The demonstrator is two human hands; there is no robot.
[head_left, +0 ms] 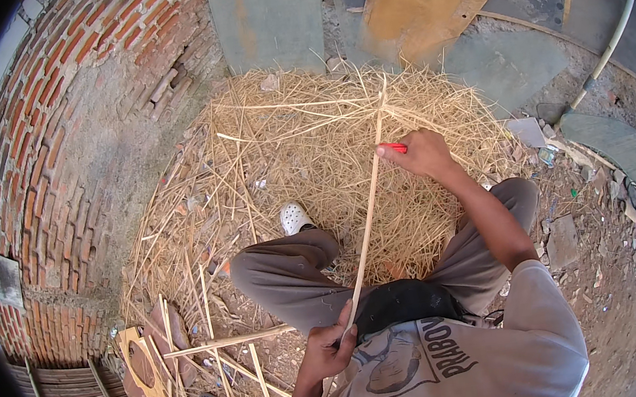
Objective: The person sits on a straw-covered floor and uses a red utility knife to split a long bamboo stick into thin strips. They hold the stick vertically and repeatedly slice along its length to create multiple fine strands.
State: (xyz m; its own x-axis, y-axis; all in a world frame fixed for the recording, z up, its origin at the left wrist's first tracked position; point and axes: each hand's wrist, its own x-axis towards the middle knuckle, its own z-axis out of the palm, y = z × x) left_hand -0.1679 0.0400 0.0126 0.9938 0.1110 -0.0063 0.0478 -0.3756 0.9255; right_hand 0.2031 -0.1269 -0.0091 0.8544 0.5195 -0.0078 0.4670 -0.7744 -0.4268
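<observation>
A long pale strip of split bamboo or wood (367, 220) slants up from my lap across the middle. Its lower end is in my left hand (328, 352), whose fingers are closed round it close to my shirt. Farther up the strip, my right hand (423, 153) is closed on a small red tool (393, 147), held against the strip's side. Only the red part shows; the rest is hidden, so its kind is unclear. Thin curled shavings (410, 113) hang by the strip's far end. A dark pad (404, 304) covers my lap.
A heap of pale shavings (307, 168) spreads around my feet. More strips (228, 340) lie at lower left, beside a board with a round hole (142, 363). A brick wall (58, 189) rises at left; grey and tan sheets (429, 1) lean at the back.
</observation>
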